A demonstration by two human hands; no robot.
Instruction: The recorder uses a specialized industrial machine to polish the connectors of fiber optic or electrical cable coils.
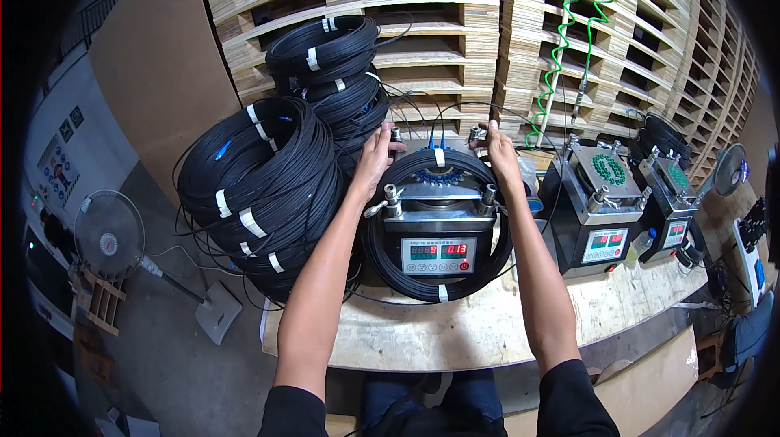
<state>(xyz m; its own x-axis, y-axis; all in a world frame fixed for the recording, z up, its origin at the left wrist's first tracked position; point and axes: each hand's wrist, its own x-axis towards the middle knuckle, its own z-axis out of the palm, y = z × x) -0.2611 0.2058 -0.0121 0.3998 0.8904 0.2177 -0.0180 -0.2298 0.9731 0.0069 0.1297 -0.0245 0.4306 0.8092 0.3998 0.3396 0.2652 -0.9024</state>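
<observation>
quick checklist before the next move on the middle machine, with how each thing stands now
1. Left hand at the rear left knob: ok.
2. Right hand at the rear right knob: ok.
3. Both rear knobs tight: cannot tell; the view doesn't show it.
4. Machine free of cable: not ok; the black cable coil is looped over it, framing the display.
5. Display lit: ok, red digits show.
6. Blue connectors fully seated: cannot tell; their ends are too small to judge.
</observation>
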